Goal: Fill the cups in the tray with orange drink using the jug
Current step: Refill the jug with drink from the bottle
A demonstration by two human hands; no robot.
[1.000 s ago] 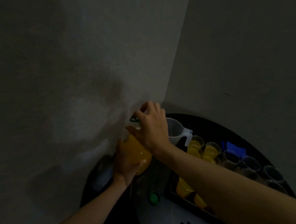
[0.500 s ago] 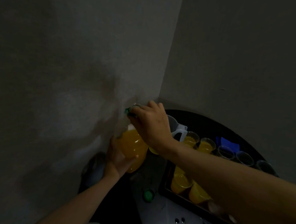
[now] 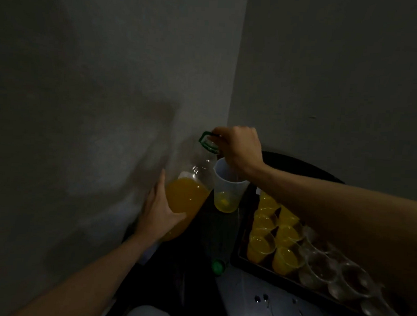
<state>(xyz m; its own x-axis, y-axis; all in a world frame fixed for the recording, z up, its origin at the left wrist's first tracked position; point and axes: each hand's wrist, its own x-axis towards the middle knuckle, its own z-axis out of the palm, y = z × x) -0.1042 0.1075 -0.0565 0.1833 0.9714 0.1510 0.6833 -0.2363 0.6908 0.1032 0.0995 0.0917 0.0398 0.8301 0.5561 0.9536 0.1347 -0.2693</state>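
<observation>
A large clear bottle of orange drink (image 3: 186,200) is tilted, its neck pointing up and right over the jug. My left hand (image 3: 160,211) cups the bottle's lower body. My right hand (image 3: 239,149) grips the green carry handle (image 3: 207,143) at the bottle's neck. The translucent jug (image 3: 226,192) stands just right of the bottle with a little orange drink at its bottom. Right of it lies the dark tray (image 3: 237,253) with several cups full of orange drink (image 3: 262,245) and several clear cups (image 3: 317,267) that look empty.
A green bottle cap (image 3: 217,267) lies on the dark round table (image 3: 299,162) in front of the tray. Two walls meet in a corner right behind the bottle. A pale sheet with drops (image 3: 267,303) lies near the table's front. The scene is dim.
The bottle has been lifted and tilted further, its neck now over the jug's mouth. My right hand has moved up and right with the green handle. The jug, earlier hidden behind my hand, shows.
</observation>
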